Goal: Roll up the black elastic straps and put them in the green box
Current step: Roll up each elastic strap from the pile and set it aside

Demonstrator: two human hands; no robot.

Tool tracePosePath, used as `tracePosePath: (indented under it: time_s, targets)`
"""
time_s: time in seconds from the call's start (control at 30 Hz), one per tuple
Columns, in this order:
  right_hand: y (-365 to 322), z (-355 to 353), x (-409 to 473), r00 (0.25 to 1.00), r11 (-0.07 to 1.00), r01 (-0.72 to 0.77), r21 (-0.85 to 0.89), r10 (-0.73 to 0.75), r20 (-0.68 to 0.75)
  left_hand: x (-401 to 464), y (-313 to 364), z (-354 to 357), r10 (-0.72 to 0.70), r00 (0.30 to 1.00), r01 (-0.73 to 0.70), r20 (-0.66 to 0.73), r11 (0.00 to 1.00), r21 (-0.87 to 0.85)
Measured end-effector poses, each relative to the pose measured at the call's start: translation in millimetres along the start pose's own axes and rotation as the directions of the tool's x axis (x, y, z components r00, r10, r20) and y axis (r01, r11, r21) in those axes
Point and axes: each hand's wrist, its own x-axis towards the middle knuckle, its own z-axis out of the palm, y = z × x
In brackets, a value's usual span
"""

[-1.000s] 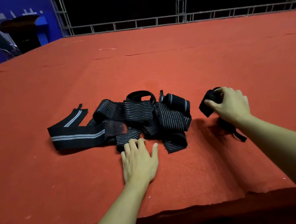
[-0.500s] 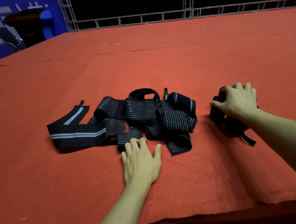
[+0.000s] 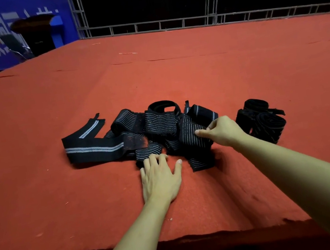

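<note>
Progress: two rolled straps (image 3: pixel 261 120) lie side by side on the red desk (image 3: pixel 41 198), just to the outer side of the right hand (image 3: pixel 223 130) and apart from it; these count as rolled but not boxed. The green box is not in view, so no strap can be judged stowed. A loose pile of black elastic straps (image 3: pixel 139 135) remains unrolled between and beyond the two hands, one long end trailing well away past the left hand (image 3: pixel 161 179). By this reckoning the task is in its early part: most of the rolling and all of the boxing remain.

Grip, right: thumb and forefinger close together on a striped strap (image 3: pixel 191 135) at the near edge of the pile, pinching its fabric; the other fingers are curled behind.

Grip, left: fingers straight and spread, palm down on the desk, fingertips (image 3: pixel 154 159) touching the nearest strap end of the pile, holding nothing.
</note>
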Motion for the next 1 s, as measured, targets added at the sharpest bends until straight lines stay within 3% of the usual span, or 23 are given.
tracePosePath:
  time_s: [0.1, 0.17, 0.23, 0.3, 0.37, 0.47, 0.53, 0.57, 0.63, 0.73, 0.8, 0.9, 1.0]
  targets:
    - [-14, -2, -7, 0.993, 0.968, 0.117, 0.223, -0.110, -0.042, -2, -1, -1, 0.009, 1.000, -0.008, 0.006, 0.995, -0.100]
    - [-31, -10, -11, 0.975, 0.930, 0.220, 0.295, -0.199, -0.100, -1, -4, -3, 0.002, 1.000, -0.006, -0.013, 0.953, -0.303]
    - [-50, -19, -15, 0.952, 0.882, 0.307, 0.357, -0.283, -0.119, 3, -7, -8, -0.053, 0.998, 0.030, -0.024, 0.829, -0.559]
    - [-69, -26, -19, 0.926, 0.813, 0.360, 0.458, -0.372, -0.067, 9, -3, -26, -0.131, 0.990, 0.126, 0.058, 0.604, -0.787]
    - [-89, -28, -27, 0.894, 0.737, 0.356, 0.575, -0.447, 0.019, 17, 4, -47, -0.185, 0.973, 0.190, 0.137, 0.311, -0.931]
    - [-113, -29, -36, 0.860, 0.638, 0.310, 0.705, -0.505, 0.079, 23, 16, -84, -0.089, 0.982, 0.157, 0.166, -0.104, -0.982]
    - [-125, -29, -38, 0.859, 0.614, 0.297, 0.731, -0.506, 0.076, 25, 21, -110, 0.014, 0.987, 0.159, 0.161, -0.277, -0.948]
    - [-128, -29, -37, 0.863, 0.606, 0.302, 0.736, -0.502, 0.059, 26, 23, -120, 0.049, 0.986, 0.165, 0.157, -0.316, -0.934]
    - [-135, -30, -38, 0.863, 0.594, 0.328, 0.735, -0.504, 0.022, 28, 24, -136, 0.027, 0.994, 0.107, 0.104, -0.278, -0.954]
    - [-140, -28, -39, 0.868, 0.549, 0.301, 0.779, -0.496, 0.014, 36, 19, -141, -0.098, 0.994, -0.041, -0.038, -0.029, -0.999]
    - [-142, -25, -41, 0.908, 0.513, 0.194, 0.836, -0.417, 0.045, 36, 18, -144, -0.069, 0.997, -0.043, -0.042, -0.008, -0.999]
    - [-144, -15, -38, 0.936, 0.432, -0.102, 0.896, -0.263, 0.233, 26, 21, -150, 0.059, 0.998, 0.030, 0.028, -0.033, -0.999]
    - [-138, -9, -34, 0.973, 0.419, -0.139, 0.897, -0.112, 0.203, 11, 13, -143, 0.190, 0.977, 0.084, 0.093, 0.053, -0.995]
